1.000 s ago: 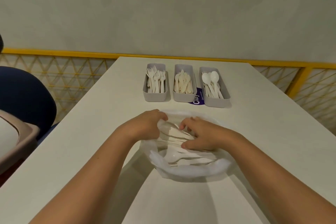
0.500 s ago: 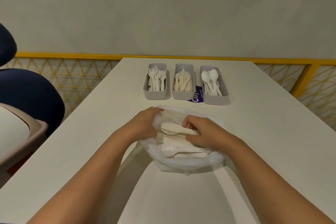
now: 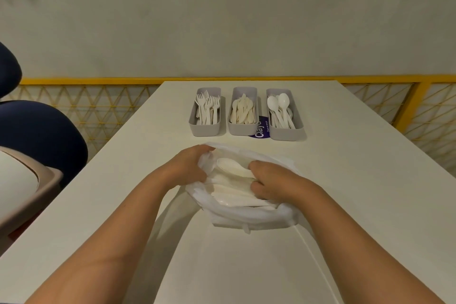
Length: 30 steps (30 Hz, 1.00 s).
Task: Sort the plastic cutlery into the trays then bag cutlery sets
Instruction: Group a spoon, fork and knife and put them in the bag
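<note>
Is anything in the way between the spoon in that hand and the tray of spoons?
Nothing visible. The right hand grips the spoon inside the plastic bag, so it only has to clear the bag's far rim. Nothing lies on the table between there and the spoon tray.

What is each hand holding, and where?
Left hand grips the rim of the plastic bag; right hand pinches a white spoon by its handle.

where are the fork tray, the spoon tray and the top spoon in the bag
fork tray point(image 3: 204, 130), head view, on its near front wall
spoon tray point(image 3: 287, 134), head view, on its near front wall
top spoon point(image 3: 228, 164), head view, on its bowl
</note>
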Motion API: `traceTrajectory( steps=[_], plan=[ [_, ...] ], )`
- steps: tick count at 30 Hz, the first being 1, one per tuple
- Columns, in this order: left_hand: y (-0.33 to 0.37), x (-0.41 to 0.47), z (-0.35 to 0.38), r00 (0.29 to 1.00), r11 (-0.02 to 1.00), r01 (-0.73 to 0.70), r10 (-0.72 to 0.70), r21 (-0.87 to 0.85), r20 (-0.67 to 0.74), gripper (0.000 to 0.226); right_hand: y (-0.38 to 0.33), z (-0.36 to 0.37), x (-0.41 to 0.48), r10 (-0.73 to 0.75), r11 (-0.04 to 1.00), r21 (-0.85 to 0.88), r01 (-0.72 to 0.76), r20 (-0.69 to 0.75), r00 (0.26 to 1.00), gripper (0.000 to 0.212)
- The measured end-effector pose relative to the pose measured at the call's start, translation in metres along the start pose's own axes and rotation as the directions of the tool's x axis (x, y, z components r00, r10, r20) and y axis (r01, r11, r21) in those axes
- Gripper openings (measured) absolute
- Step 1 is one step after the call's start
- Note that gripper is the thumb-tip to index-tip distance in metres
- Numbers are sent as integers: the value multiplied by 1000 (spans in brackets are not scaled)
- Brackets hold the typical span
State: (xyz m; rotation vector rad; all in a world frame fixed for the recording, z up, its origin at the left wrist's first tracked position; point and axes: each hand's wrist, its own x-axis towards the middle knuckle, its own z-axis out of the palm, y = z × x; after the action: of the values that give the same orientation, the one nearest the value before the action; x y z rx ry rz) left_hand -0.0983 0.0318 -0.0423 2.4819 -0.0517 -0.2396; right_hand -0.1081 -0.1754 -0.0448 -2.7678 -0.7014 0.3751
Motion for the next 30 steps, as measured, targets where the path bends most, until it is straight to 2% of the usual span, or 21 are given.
traceTrajectory(
  steps=[2, 3, 5, 6, 7, 10, 14, 16, 18, 23, 26, 27, 28, 30],
  plan=[
    [-2, 0, 0, 1000, 1000, 3, -3, -15, 7, 73, 1, -1, 0, 18, 1000, -23, -18, 8, 1000, 30],
    [-3, 1, 0, 1000, 1000, 1, -1, -21, 8, 73, 2, 0, 0, 10, 999, -39, -10, 12, 1000, 30],
    [-3, 3, 0, 1000, 1000, -1, 1, -25, 7, 74, 4, 2, 2, -24, 998, -56, 24, -2, 1000, 9],
    [-3, 4, 0, 1000, 1000, 1, -1, -19, 6, 74, 6, 3, 2, -39, 998, -48, 39, -9, 999, 7],
    [-3, 4, -1, 1000, 1000, 5, -5, -10, 7, 74, 8, 2, 3, -52, 999, -7, 52, -17, 999, 14],
    [-4, 5, 0, 1000, 1000, 27, -27, 0, 16, 75, 16, -3, 0, -46, 956, 290, 49, -17, 999, 30],
    [-3, 5, 2, 999, 998, 30, -31, 55, 11, 74, 25, -7, -3, -85, 881, 463, 94, -41, 996, 20],
    [0, 5, 2, 1000, 996, 25, -25, 80, -1, 72, 25, -9, -4, -117, 763, 630, 144, -85, 990, 17],
    [0, 4, 2, 1000, 995, 15, -14, 97, -6, 68, 26, -14, -6, -113, 653, 726, 217, -190, 975, 21],
    [-3, 1, 3, 1000, 976, -4, 6, 217, -9, 59, 27, -21, -6, 58, 411, 838, 358, -416, 907, 16],
    [0, -3, 1, 1000, 969, -8, 10, 248, -7, 50, 23, -28, -6, 95, 137, 893, 429, -443, 891, 21],
    [3, -5, -2, 1000, 968, -12, 18, 250, -20, 46, 21, -32, -7, 84, 76, 898, 434, -439, 894, 22],
    [7, -8, -4, 997, 963, -26, 43, 268, -59, 42, 18, -34, -7, 60, 28, 903, 428, -429, 901, 23],
    [17, -13, -8, 959, 927, -94, 182, 363, -216, 33, 12, -36, -7, -9, -70, 921, 384, -385, 923, 24]
  ],
)
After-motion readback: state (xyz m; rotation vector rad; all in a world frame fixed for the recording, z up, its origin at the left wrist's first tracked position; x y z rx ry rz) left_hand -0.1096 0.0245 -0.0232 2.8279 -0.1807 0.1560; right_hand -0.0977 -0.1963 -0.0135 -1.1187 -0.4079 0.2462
